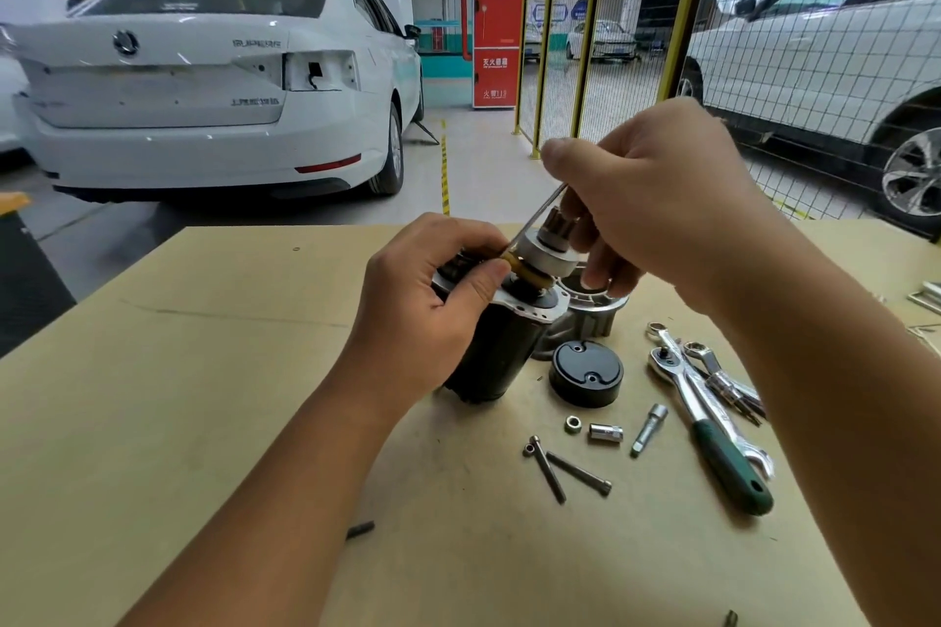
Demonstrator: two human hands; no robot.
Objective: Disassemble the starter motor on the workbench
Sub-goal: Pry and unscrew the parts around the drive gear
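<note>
The workbench (203,372) is spread beneath both hands. The starter motor (496,336) is stood upright on it, gripped around its top by the left hand (433,300). A thin metal rod (540,214) is pinched in the right hand (657,204), its tip set against the motor's yellow collar. A black end cap (585,372), a green-handled ratchet (713,433) and two long bolts (565,468) lie below the right hand.

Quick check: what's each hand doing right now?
Left hand: grips the black cylindrical starter motor body.
Right hand: holds a thin metal screwdriver shaft.
</note>
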